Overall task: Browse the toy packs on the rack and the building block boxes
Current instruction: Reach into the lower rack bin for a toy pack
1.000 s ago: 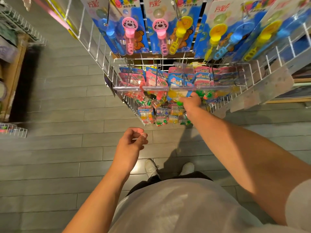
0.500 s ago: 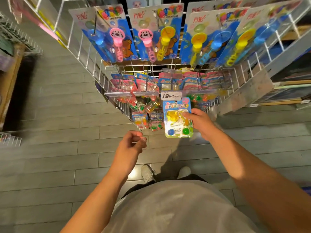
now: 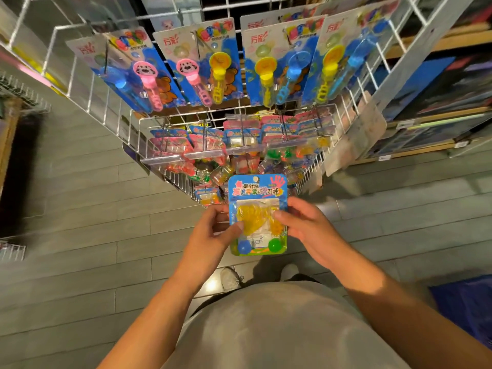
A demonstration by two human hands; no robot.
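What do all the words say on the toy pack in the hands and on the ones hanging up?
"超好玩" stands along the top of the held toy pack, gripped by the left hand and right hand.
A bigger coloured line runs below it; it ends in "力球", the rest is too blurred to be sure.
"方彩" seems to stand in red on each hanging bubble wand card.
The small packs beneath are too blurred to read.

Toy shop: wire rack [image 3: 111,110] of hanging toy packs [image 3: 210,65]
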